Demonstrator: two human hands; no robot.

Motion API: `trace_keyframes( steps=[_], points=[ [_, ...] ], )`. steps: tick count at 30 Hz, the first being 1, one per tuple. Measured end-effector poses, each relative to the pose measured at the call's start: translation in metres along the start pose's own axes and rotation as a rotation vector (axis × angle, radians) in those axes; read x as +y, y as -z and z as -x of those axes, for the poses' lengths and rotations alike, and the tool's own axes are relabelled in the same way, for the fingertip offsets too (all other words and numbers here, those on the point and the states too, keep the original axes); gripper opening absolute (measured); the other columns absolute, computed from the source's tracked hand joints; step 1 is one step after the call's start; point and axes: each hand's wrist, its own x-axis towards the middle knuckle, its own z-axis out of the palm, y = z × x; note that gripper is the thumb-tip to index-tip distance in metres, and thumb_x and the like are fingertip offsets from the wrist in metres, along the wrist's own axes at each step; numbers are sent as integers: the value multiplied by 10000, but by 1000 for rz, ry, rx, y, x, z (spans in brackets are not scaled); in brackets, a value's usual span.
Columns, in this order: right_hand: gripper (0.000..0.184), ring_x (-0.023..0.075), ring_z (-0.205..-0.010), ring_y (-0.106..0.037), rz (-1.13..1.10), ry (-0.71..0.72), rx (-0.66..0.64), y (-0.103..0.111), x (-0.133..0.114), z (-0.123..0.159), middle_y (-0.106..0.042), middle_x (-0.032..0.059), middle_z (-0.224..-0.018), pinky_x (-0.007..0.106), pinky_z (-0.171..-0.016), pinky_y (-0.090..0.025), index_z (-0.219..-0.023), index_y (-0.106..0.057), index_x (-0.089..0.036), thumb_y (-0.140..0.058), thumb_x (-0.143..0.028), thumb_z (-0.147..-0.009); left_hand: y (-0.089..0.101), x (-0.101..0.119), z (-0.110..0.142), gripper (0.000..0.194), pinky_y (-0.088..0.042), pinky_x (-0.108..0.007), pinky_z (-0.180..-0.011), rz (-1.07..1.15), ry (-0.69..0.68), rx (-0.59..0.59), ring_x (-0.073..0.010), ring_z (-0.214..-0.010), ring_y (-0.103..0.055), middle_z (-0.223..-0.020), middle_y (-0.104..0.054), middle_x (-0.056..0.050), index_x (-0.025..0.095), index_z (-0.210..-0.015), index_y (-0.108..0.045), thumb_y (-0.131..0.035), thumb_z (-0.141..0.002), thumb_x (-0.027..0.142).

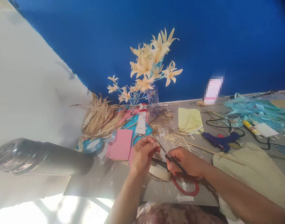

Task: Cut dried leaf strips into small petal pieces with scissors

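Note:
My right hand grips a pair of scissors with dark handles. Their narrow blades point up and left, close to the fingertips of my left hand. Thumb and fingers of that left hand are pinched together; whatever is between them is too small to make out. Under my hands lie a roll of pale tape and a red-handled tool, partly hidden by my right hand. Pink paper sheets rest just left of my left hand, and thin straw-like scraps are scattered beyond both hands.
Cream artificial flowers stand in a clear vase by the blue wall. Dried husks and blue ribbon rolls are left. A glue gun, yellow paper, cloth and blue ribbon strips are right.

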Motion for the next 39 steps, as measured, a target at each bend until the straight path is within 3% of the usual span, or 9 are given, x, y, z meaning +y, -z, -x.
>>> trace_keyframes(
  steps=[8, 13, 16, 21, 25, 29, 34, 37, 39],
  points=[
    [303, 103, -472, -473, -76, 1, -33, 4, 20, -6, -602, -27, -524, 209, -466, -325, -638, -587, -159, -733, -408, -729, 6, 2, -1, 158, -473, -238, -561, -15, 25, -33, -109, -544, -589, -634, -615, 16, 152, -623, -594, -747, -647, 181],
    [362, 81, -432, -402, -85, -39, -2, 2, 14, -6, -573, -27, -470, 209, -437, -269, -562, -573, -154, -770, -430, -690, 10, 12, -1, 189, -449, -231, -545, -99, 64, -78, -115, -531, -593, -614, -621, 1, 139, -625, -610, -786, -626, 209],
    [358, 92, -474, -445, -168, -12, 71, 2, 7, -5, -586, -28, -520, 209, -462, -314, -618, -583, -155, -824, -420, -626, 11, 14, -1, 193, -445, -234, -571, -142, 71, -73, -119, -571, -603, -652, -622, -4, 138, -638, -634, -800, -627, 237],
    [353, 119, -629, -541, -286, 185, 298, 5, 0, -6, -636, -10, -757, 218, -565, -428, -832, -616, -172, -821, -387, -643, 4, 2, -1, 196, -424, -236, -599, -222, 94, -95, -124, -601, -582, -651, -627, -13, 140, -668, -654, -798, -645, 271],
    [332, 97, -573, -505, -310, 211, 365, 6, -4, -4, -575, -39, -687, 208, -531, -424, -800, -587, -177, -812, -360, -638, -6, -13, 2, 191, -380, -220, -585, -219, 111, -131, -93, -560, -514, -608, -582, 19, 147, -675, -634, -791, -661, 253],
    [324, 114, -538, -557, -397, 206, 294, 7, -6, -2, -575, -44, -613, 231, -530, -469, -753, -549, -185, -807, -349, -644, -14, -21, 4, 225, -386, -242, -597, -12, 245, -244, -105, -552, -514, -581, -550, 16, 152, -643, -582, -782, -656, 253],
    [384, 140, -554, -618, -572, 233, 187, 10, -9, 1, -622, -16, -673, 277, -540, -525, -753, -515, -191, -845, -324, -609, -17, -20, 4, 224, -456, -330, -673, 209, 329, -334, -155, -620, -548, -653, -561, -13, 171, -670, -572, -735, -662, 325],
    [383, 124, -490, -572, -571, 233, 181, 11, -10, 0, -588, -40, -606, 269, -495, -503, -727, -506, -195, -848, -317, -604, -16, -19, 5, 370, -464, -348, -669, 185, 317, -351, -190, -665, -582, -734, -585, -37, 178, -765, -609, -704, -694, 528],
    [351, 121, -479, -558, -510, 225, 212, 11, -10, 0, -562, -55, -555, 250, -490, -476, -713, -514, -194, -834, -301, -618, -16, -19, 6, 406, -450, -320, -661, 90, 263, -326, -177, -655, -581, -744, -598, -34, 172, -791, -623, -743, -678, 542]
  ],
)
